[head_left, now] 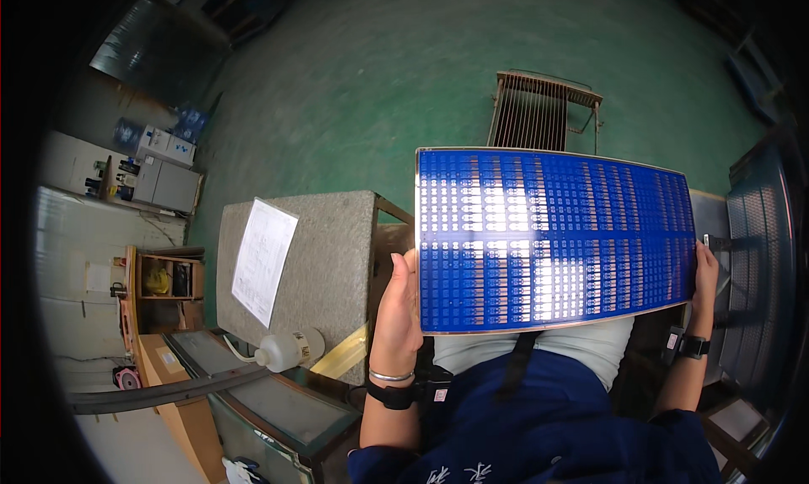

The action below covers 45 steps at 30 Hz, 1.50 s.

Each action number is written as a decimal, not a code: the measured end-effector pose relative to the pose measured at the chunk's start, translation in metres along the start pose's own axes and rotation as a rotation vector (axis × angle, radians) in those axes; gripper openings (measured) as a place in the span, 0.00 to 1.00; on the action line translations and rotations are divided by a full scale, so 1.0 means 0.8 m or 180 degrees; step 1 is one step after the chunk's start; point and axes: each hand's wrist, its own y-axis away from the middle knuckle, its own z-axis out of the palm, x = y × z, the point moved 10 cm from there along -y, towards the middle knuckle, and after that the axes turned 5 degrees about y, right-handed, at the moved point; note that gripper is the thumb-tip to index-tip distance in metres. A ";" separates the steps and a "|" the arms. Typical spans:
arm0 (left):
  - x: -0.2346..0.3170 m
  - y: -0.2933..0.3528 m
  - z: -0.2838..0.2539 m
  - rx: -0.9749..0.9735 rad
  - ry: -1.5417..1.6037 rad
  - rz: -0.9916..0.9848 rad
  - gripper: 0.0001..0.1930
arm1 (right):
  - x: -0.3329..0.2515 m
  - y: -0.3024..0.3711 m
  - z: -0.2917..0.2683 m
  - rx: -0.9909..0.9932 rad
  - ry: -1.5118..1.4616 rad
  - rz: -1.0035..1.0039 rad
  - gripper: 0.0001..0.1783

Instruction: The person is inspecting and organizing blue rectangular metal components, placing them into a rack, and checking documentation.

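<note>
A large blue circuit board panel (556,239) with rows of copper-coloured pads is held up in front of my body, its patterned face toward me. Bright light glares off its left half. My left hand (399,307) grips the panel's left edge, thumb up along the side and fingers hidden behind it. At the right edge, my right hand (706,273) clasps the panel, its fingers partly out of sight. Both wrists wear dark bands with small boxes, and a metal bangle circles the left wrist.
A grey-topped table (337,239) at left carries a paper sheet (265,260) and a white squeeze bottle (291,350). Beyond the panel, a slatted metal rack (539,113) stands on the green floor (379,79). Perforated metal equipment (763,239) is close on the right; framed screens (286,408) lie lower left.
</note>
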 end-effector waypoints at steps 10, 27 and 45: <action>0.002 -0.002 -0.006 -0.0150 -0.0153 0.0104 0.28 | 0.015 -0.002 -0.006 -0.0027 -0.0914 0.0075 0.14; 0.028 -0.006 -0.079 0.1143 -0.0664 0.0817 0.22 | -0.092 0.056 0.028 -0.0629 -0.1476 -0.0311 0.09; 0.008 -0.005 -0.166 0.1547 -0.0723 0.0607 0.21 | -0.155 0.094 0.037 -0.1285 -0.1761 -0.0544 0.08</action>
